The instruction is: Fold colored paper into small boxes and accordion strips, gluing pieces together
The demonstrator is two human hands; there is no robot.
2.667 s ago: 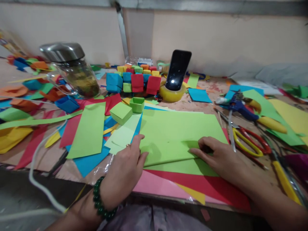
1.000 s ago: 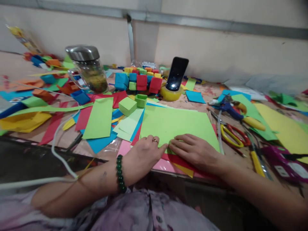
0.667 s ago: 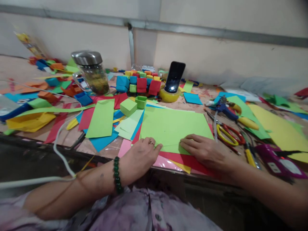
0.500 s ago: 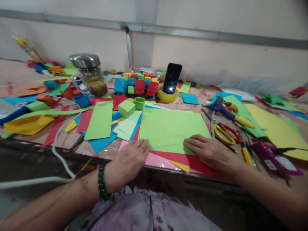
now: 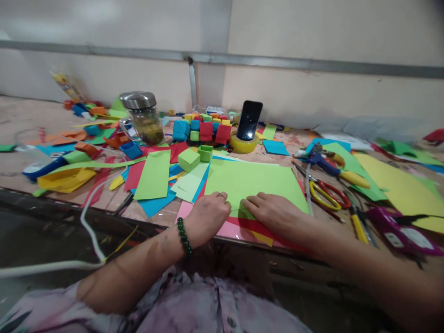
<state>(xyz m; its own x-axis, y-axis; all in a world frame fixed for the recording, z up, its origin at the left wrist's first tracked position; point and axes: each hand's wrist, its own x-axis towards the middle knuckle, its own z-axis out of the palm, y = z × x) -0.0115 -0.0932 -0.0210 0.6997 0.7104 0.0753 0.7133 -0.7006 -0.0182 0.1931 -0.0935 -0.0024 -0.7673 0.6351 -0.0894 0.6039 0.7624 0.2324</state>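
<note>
We locate the green sheet (image 5: 256, 182) atop red (image 5: 255, 225) and pink sheets (image 5: 231, 230) at the front of the table (image 5: 29, 115). Our left hand (image 5: 210, 215) lies curled on its near edge; our right hand (image 5: 270, 210) rests alongside, fingers together. We cannot tell whether either pinches paper. Two green boxes (image 5: 189, 160) stand near its far left corner; scissors (image 5: 336, 205) lie right.

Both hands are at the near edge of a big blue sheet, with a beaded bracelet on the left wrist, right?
Not blue: the head view shows the left hand and right hand at the near edge of a big green sheet. The beaded bracelet is where you say.
</note>
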